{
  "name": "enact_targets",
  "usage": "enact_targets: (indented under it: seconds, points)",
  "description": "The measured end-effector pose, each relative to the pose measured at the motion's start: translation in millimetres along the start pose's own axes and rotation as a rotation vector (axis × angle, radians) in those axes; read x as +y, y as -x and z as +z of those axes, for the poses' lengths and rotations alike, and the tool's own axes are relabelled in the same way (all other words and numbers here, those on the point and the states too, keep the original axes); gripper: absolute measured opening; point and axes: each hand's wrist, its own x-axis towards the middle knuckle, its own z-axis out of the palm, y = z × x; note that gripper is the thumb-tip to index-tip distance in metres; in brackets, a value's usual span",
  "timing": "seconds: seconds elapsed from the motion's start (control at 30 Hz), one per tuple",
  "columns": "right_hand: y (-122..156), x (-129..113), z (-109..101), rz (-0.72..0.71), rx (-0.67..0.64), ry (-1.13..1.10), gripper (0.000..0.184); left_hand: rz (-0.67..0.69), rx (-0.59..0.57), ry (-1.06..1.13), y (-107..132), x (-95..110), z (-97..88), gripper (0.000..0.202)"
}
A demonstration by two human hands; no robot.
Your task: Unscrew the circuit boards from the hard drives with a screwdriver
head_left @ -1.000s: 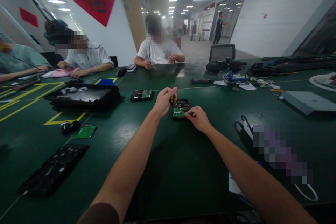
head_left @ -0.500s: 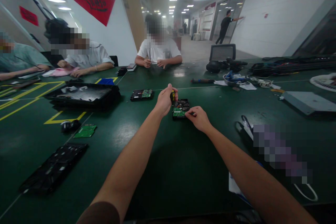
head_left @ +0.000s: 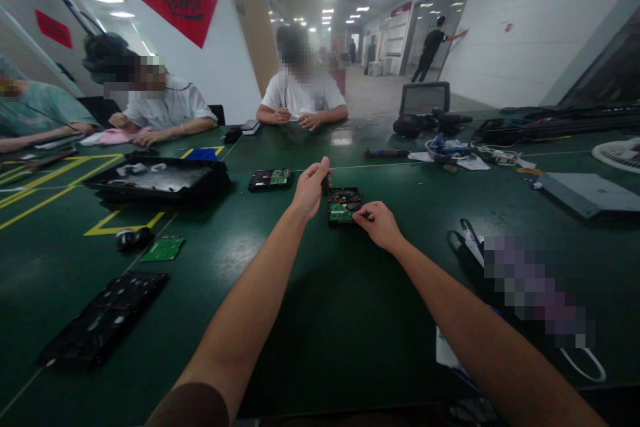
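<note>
A hard drive lies in front of me with a green circuit board on its near half. My left hand is closed around the dark handle of a screwdriver, upright at the drive's left edge. The screwdriver's tip is hidden. On the drive's right side, my right hand has thumb and fingers pinched together by the near corner of the board. Whether they grip the drive or some small part cannot be made out. A second hard drive rests farther left.
A black tray stands at left, near a loose green board and a black plastic frame. At right are a grey metal box and cables. Several people sit across the green table.
My left hand has shifted slightly left with the screwdriver, and its handle has turned so the yellow part no longer shows. My right hand stays at the drive's edge.
</note>
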Motion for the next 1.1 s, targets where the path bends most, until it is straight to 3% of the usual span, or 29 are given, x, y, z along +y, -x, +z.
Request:
enact_targets:
  seconds: [0.07, 0.23, 0.4, 0.6, 0.9, 1.1]
  points:
    - [0.4, -1.2, -0.7, 0.009, -0.004, 0.006, 0.015, 0.01, 0.007, -0.03, -1.2, 0.5, -3.1, 0.046]
    - [-0.1, -1.0, 0.5, 0.014, 0.009, 0.014, 0.014, -0.074, -0.109, 0.046, 0.2, 2.5, -1.2, 0.043]
    - [-1.3, 2.7, 2.8, 0.0, 0.017, 0.001, 0.014, -0.058, -0.066, 0.114, 4.1, -2.1, 9.5, 0.056]
    - [-0.6, 1.6, 2.1, -0.005, 0.017, -0.018, 0.013, 0.01, -0.041, -0.011, 5.8, -3.3, 10.5, 0.053]
    - [1.6, -4.8, -3.2, 0.018, -0.006, 0.006, 0.016, -0.033, -0.057, -0.021, -0.7, 1.6, -2.9, 0.046]
    - [0.8, -2.8, -1.5, 0.008, 0.002, -0.003, 0.015, -0.132, -0.102, 0.061, 1.1, 4.1, 0.9, 0.044]
